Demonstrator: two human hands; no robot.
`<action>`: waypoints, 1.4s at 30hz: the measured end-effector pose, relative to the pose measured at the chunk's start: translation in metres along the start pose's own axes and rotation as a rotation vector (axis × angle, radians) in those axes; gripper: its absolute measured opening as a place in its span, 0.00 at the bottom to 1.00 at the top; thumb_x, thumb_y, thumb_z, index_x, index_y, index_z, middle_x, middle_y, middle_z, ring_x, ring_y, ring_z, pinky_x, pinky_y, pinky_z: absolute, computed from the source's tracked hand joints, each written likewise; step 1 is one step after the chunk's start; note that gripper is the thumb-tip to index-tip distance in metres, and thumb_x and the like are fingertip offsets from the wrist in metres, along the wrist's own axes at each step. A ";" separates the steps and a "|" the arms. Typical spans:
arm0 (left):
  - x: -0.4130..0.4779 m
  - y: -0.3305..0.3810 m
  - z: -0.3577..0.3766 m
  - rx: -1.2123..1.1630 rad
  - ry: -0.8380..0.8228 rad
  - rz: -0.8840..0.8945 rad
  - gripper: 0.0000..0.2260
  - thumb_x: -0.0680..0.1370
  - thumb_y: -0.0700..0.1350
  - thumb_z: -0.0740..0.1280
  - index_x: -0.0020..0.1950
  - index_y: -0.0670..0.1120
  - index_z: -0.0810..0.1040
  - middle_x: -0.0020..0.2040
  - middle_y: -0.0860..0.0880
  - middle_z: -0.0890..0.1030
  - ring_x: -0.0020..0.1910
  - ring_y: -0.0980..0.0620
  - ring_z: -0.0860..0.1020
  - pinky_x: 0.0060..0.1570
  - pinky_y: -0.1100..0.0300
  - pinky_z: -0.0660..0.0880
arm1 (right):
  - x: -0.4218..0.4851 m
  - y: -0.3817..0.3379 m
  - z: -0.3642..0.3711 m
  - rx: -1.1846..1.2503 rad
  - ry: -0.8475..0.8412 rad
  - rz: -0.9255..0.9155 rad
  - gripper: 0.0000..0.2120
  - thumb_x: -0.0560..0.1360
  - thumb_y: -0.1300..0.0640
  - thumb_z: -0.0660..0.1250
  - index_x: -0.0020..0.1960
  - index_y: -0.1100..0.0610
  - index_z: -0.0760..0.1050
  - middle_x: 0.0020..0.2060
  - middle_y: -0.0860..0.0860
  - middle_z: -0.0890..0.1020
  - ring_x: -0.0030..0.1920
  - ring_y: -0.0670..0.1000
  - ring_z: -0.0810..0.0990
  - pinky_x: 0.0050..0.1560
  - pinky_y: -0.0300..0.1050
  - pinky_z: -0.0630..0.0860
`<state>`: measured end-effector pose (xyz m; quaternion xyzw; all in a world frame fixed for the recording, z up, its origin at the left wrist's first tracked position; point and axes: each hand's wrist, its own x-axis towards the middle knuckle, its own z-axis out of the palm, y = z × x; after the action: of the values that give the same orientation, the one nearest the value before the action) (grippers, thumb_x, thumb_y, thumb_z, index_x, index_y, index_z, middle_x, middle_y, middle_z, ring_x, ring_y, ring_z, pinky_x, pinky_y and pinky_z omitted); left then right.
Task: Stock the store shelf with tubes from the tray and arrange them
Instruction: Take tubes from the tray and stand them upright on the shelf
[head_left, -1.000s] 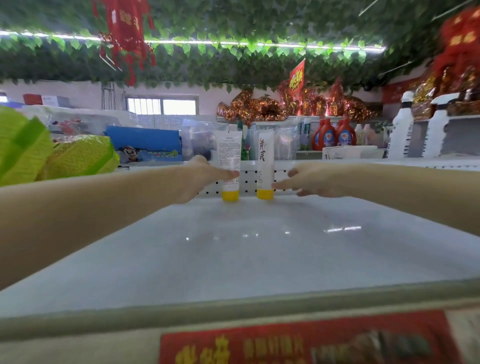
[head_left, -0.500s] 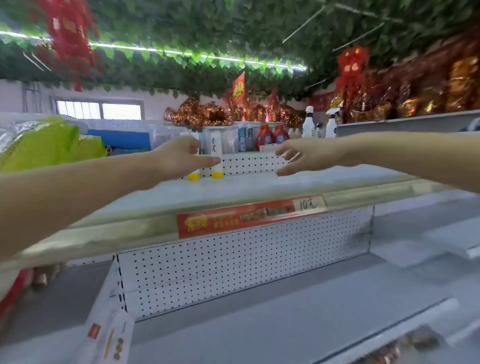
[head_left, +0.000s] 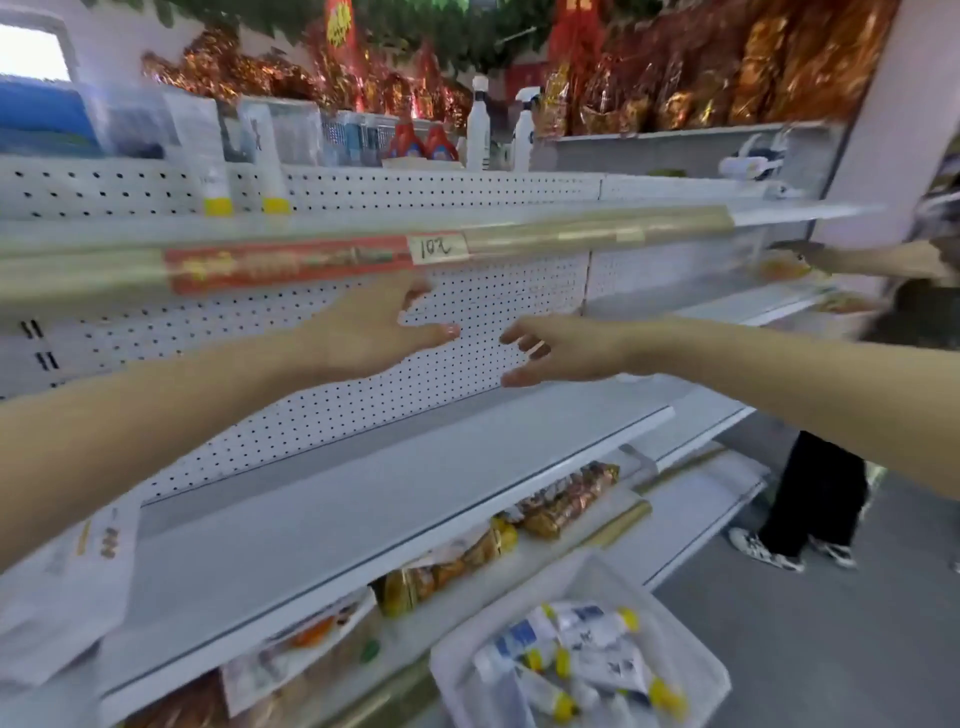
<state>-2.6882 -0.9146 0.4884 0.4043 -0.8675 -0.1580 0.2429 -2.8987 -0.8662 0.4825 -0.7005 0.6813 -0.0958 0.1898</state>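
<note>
- The left hand (head_left: 374, 332) hangs in front of the white pegboard panel (head_left: 509, 291), just under the front edge of the top shelf (head_left: 467, 210). Its grip is slack, thumb and fingers spread, with nothing in it.
- The right hand (head_left: 563, 353) is near it on the 3 o'clock side, fingertips pointing toward 9 o'clock. Its grip is loose too, fingers apart, holding nothing. The two hands do not touch.
- Up at 10 o'clock, a first tube (head_left: 205, 150) and a second tube (head_left: 267, 156) stand on their yellow caps at the back of the top shelf, side by side.
- Down at 5 o'clock a white tray (head_left: 691, 660) holds a loose heap of tubes (head_left: 592, 621), white with yellow caps, lying across one another. What the tray rests on I cannot tell.
- A red price strip (head_left: 291, 262) runs along the top shelf's edge.
- The middle shelf (head_left: 363, 525) lies between the hands and the tray.
- Snack packets (head_left: 566, 499) lie on the lower shelf, at 11 o'clock from the tray.
- At 3 o'clock another person (head_left: 815, 493) in dark trousers stands by the next bay.
</note>
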 end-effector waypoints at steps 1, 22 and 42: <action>-0.003 0.000 0.016 0.001 -0.037 -0.015 0.30 0.77 0.57 0.64 0.74 0.47 0.62 0.73 0.49 0.66 0.69 0.51 0.68 0.65 0.59 0.63 | -0.003 0.012 0.014 0.010 -0.026 0.017 0.31 0.75 0.44 0.67 0.74 0.51 0.60 0.70 0.53 0.67 0.66 0.52 0.70 0.68 0.49 0.69; -0.162 -0.051 0.457 -0.348 -0.145 -0.942 0.37 0.76 0.54 0.68 0.78 0.47 0.52 0.76 0.46 0.59 0.74 0.46 0.61 0.70 0.48 0.62 | 0.026 0.291 0.325 0.303 -0.707 0.052 0.36 0.75 0.41 0.67 0.76 0.56 0.57 0.72 0.52 0.65 0.72 0.54 0.65 0.67 0.50 0.67; -0.211 -0.079 0.514 -0.965 0.237 -1.681 0.26 0.78 0.50 0.66 0.74 0.46 0.62 0.65 0.47 0.73 0.60 0.50 0.74 0.60 0.55 0.70 | 0.048 0.307 0.466 0.744 -0.694 0.594 0.27 0.73 0.50 0.72 0.66 0.61 0.70 0.57 0.53 0.76 0.59 0.54 0.77 0.65 0.52 0.72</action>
<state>-2.8038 -0.7600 -0.0389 0.7614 -0.1085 -0.5764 0.2762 -2.9946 -0.8504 -0.0686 -0.3563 0.6670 -0.0364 0.6533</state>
